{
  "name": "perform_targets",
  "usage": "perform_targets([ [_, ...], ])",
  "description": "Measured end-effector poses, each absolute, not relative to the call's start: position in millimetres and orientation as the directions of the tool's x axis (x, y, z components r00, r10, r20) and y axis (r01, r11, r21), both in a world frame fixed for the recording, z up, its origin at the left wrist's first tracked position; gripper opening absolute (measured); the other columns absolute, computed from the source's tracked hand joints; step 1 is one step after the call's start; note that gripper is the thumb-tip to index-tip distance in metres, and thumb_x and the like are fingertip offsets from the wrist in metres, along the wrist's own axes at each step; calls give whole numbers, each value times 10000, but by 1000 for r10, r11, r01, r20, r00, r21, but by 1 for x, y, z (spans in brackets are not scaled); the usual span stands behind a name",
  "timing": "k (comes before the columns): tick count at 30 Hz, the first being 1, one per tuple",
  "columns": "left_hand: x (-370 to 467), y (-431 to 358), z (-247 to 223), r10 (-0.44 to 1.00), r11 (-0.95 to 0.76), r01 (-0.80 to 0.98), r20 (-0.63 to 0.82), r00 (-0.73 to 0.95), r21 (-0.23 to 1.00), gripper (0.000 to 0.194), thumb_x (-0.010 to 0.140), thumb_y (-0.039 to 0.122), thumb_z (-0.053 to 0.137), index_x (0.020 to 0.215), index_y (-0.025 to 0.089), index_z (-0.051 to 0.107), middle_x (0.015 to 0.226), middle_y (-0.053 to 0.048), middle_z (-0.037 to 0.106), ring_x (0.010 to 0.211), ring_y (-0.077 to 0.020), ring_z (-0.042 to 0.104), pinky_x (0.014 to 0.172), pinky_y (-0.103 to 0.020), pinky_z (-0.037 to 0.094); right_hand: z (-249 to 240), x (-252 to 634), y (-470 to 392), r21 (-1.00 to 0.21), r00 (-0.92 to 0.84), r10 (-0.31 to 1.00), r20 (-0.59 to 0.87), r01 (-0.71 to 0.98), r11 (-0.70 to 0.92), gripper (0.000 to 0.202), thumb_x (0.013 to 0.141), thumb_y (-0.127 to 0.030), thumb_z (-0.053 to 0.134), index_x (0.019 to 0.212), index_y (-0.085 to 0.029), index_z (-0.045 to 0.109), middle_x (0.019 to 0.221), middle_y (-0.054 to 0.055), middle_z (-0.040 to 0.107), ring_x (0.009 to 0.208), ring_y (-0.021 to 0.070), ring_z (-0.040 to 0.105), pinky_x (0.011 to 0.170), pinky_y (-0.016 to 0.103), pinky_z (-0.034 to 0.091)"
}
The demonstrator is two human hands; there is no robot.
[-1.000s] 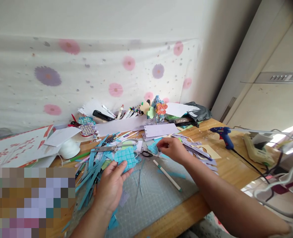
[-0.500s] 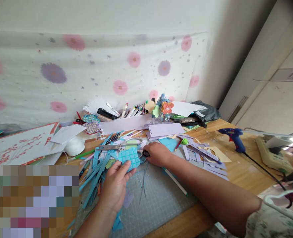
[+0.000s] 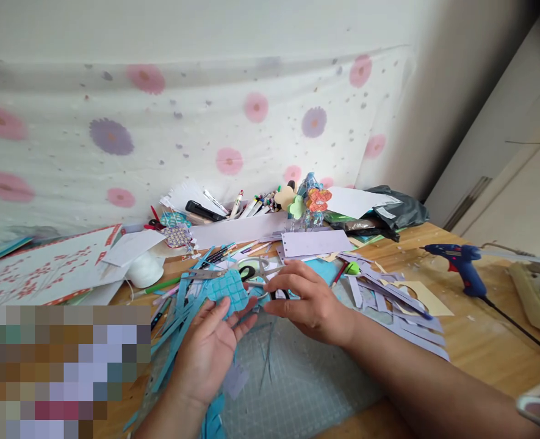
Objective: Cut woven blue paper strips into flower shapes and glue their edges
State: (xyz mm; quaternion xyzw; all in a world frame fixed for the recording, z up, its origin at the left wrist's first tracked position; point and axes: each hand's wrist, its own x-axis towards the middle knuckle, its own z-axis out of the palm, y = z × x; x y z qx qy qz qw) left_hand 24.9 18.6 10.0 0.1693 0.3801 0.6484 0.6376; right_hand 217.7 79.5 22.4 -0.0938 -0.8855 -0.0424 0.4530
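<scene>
My left hand (image 3: 210,347) holds a small light-blue paper piece (image 3: 227,291) with a grid pattern, pinched by the thumb near its lower edge; the other fingers spread out beneath it. My right hand (image 3: 309,302) has its fingers closed on the handle of a pair of scissors (image 3: 279,294), whose blades point left behind the blue piece. Part of the scissors is hidden by the paper and the fingers. Both hands are above a grey cutting mat (image 3: 292,384), close to each other. Thin blue paper strips (image 3: 171,347) lie left of my left hand.
Purple paper strips (image 3: 407,323) are scattered to the right, near a blue glue gun (image 3: 457,262) with a cord. Behind stand a box of pens (image 3: 237,227) and paper flowers (image 3: 319,199). A white thread spool (image 3: 145,269) sits on the left.
My right hand has lifted slightly and turned, bringing the scissors' handle up with it. The blue piece remains in my left hand, whose fingers are more spread. The view has shifted a little.
</scene>
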Motion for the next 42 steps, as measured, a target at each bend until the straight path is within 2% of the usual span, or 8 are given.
perform_targets([
  [6, 17, 26, 9, 912, 59, -669, -313, -266, 741, 290, 587, 148, 813, 720, 197, 560, 832, -22, 701, 786, -250, 672, 625, -366, 561, 24, 223, 77, -100, -567, 166, 807, 147, 984, 120, 882, -129, 559, 922, -188, 655, 969, 75, 601, 864, 160, 561, 732, 295, 478],
  [10, 14, 27, 10, 898, 60, -681, -337, -282, 730, 346, 517, 119, 850, 636, 191, 532, 660, 14, 661, 624, -185, 639, 548, -291, 538, 18, 222, 76, -225, -519, 237, 821, 88, 970, 215, 846, -50, 535, 976, -193, 630, 1002, 75, 561, 907, 161, 572, 749, 286, 486],
  [15, 20, 18, 9, 937, 156, -649, -319, -142, 744, 277, 556, 145, 845, 633, 200, 585, 610, 33, 630, 543, -150, 585, 540, -307, 530, 17, 217, 75, -476, -470, 397, 789, -58, 877, 353, 773, -31, 530, 1064, -200, 639, 1095, 111, 537, 964, 180, 576, 792, 314, 511],
  [19, 29, 11, 7, 969, 148, -597, -236, -71, 788, 196, 599, 189, 833, 699, 200, 665, 693, 16, 664, 568, -132, 574, 534, -284, 517, 14, 209, 71, -715, -491, 552, 674, -248, 653, 275, 808, -187, 623, 1079, -197, 673, 1154, 123, 590, 1068, 221, 569, 911, 382, 468],
  [22, 32, 9, 7, 983, 105, -542, -170, -71, 834, 151, 631, 216, 816, 710, 192, 690, 727, -3, 674, 628, -143, 584, 560, -283, 520, 7, 200, 69, -852, -378, 809, 450, -453, 263, 202, 865, -312, 600, 1035, -240, 682, 1068, 67, 627, 912, 176, 619, 811, 347, 495],
  [26, 33, 8, 7, 993, 72, -443, -105, -52, 894, 129, 695, 248, 768, 797, 185, 719, 778, -30, 685, 691, -159, 599, 617, -277, 504, 1, 192, 70, -794, -560, 822, 102, -544, -273, 289, 743, -326, 743, 1000, -213, 677, 856, 4, 631, 658, 101, 595, 649, 263, 504],
  [29, 34, 6, 9, 997, 38, -403, -62, -46, 914, 145, 715, 253, 746, 841, 184, 729, 795, -37, 690, 730, -165, 604, 677, -267, 482, 2, 192, 70, -731, -693, 721, 8, -496, -468, 373, 722, -368, 753, 1030, -174, 673, 789, 16, 639, 652, 117, 596, 624, 273, 515],
  [42, 40, -1, 10, 999, 23, -241, -30, -26, 970, 153, 716, 312, 730, 823, 203, 740, 793, -45, 696, 753, -211, 604, 735, -304, 475, -4, 190, 69, -833, -734, 677, 54, -407, -375, 510, 513, -189, 865, 968, -181, 636, 806, -35, 617, 677, 84, 567, 631, 199, 468],
])
